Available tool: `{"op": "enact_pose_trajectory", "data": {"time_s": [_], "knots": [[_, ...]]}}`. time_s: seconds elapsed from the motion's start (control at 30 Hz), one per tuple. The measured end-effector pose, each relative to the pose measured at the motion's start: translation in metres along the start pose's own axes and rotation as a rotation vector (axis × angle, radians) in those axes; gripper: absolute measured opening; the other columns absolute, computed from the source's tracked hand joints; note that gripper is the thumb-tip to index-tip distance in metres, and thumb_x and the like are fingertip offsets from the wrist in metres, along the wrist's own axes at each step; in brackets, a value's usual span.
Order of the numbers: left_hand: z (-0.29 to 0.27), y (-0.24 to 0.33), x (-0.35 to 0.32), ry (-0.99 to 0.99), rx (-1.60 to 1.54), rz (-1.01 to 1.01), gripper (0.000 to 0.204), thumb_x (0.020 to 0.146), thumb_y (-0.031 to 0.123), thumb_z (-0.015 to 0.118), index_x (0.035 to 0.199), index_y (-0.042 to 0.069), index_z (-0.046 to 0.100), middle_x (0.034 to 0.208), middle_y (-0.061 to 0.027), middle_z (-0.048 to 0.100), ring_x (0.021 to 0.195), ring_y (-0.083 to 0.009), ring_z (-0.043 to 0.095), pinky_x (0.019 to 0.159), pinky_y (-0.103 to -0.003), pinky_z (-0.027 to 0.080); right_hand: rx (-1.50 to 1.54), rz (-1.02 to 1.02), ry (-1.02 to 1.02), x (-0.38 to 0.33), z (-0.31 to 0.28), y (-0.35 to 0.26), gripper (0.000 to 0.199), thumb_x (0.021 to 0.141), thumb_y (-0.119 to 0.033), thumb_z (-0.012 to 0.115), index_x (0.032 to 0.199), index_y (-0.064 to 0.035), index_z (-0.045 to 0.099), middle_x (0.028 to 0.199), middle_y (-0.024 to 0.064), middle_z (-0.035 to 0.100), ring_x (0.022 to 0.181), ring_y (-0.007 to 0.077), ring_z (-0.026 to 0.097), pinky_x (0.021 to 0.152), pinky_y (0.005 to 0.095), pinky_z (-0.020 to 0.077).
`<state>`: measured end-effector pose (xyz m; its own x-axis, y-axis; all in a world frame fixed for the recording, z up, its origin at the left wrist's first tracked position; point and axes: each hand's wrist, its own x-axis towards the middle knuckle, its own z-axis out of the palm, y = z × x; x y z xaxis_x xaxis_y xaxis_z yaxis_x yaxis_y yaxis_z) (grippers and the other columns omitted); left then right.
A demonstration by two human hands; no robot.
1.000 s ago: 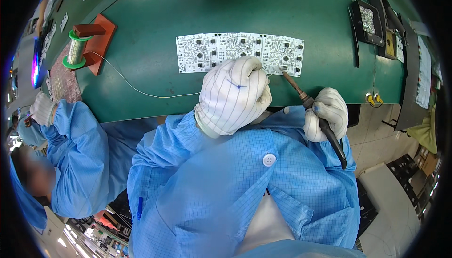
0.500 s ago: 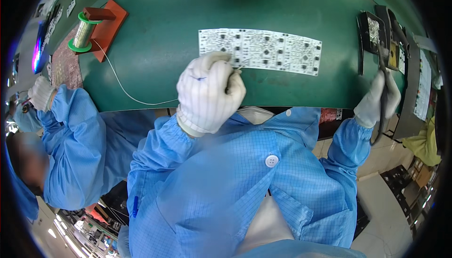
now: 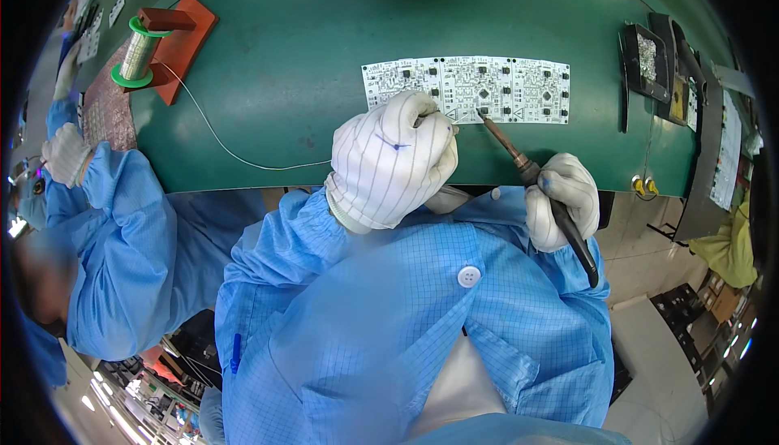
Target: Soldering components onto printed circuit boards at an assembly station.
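A white circuit board panel (image 3: 540,92) with small black parts lies on the green bench mat. My gloved left hand (image 3: 393,161) is closed at its near-left edge and covers part of it. Thin solder wire (image 3: 243,176) runs from a green-rimmed spool (image 3: 139,54) into this hand; the fingertips are partly hidden. In my gloved right hand (image 3: 564,202) is a soldering iron (image 3: 519,157), gripped like a pen. Its tip points up and left, at the near edge of the panel's middle section; whether it touches cannot be told.
The spool sits on a red-brown stand (image 3: 191,43) at the left. Right of the panel stand a black tray (image 3: 647,60) of silvery bits and a dark iron holder (image 3: 682,55). A co-worker's gloved hand (image 3: 66,154) and blue sleeve are at the left.
My right hand has brought the soldering iron left from the holder area to the panel. The panel and my left hand have shifted slightly right.
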<state>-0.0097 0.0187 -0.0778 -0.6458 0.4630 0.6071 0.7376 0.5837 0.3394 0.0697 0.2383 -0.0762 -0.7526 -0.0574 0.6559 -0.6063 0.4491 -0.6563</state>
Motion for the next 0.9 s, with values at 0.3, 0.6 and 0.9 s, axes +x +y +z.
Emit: {"op": "enact_pose_trajectory", "data": {"time_s": [0.3, 0.6, 0.9], "knots": [[0.008, 0.004, 0.0, -0.029, -0.001, 0.027, 0.018, 0.067, 0.013, 0.072, 0.081, 0.011, 0.062, 0.094, -0.0045, 0.058, 0.071, -0.0183, 0.062, 0.057, -0.029, 0.052, -0.013, -0.006, -0.032, -0.006, -0.004, 0.005, 0.036, 0.067, 0.012, 0.058, 0.1, -0.0015, 0.054, 0.068, 0.0125, 0.055, 0.054, 0.0216, 0.052, 0.051, 0.0337, 0.0426], [-0.004, 0.005, 0.004, 0.01, -0.067, -0.054, 0.019, 0.065, 0.009, 0.072, 0.08, 0.007, 0.062, 0.092, -0.0073, 0.06, 0.069, -0.0211, 0.062, 0.056, -0.031, 0.052, 0.057, 0.141, 0.047, -0.007, -0.019, 0.001, 0.027, 0.075, 0.012, 0.055, 0.097, -0.0023, 0.055, 0.075, 0.0141, 0.057, 0.059, 0.0204, 0.055, 0.054, 0.0323, 0.0462], [-0.037, -0.023, 0.002, 0.045, 0.053, -0.109, 0.019, 0.069, 0.0, 0.074, 0.086, 0.005, 0.066, 0.088, -0.0088, 0.063, 0.075, -0.0242, 0.065, 0.06, -0.032, 0.055, -0.51, 0.232, 0.779, -0.001, -0.092, 0.051, 0.017, 0.09, -0.006, 0.064, 0.104, 0.0035, 0.058, 0.092, 0.0176, 0.068, 0.073, 0.0177, 0.064, 0.064, 0.0291, 0.0519]]}}
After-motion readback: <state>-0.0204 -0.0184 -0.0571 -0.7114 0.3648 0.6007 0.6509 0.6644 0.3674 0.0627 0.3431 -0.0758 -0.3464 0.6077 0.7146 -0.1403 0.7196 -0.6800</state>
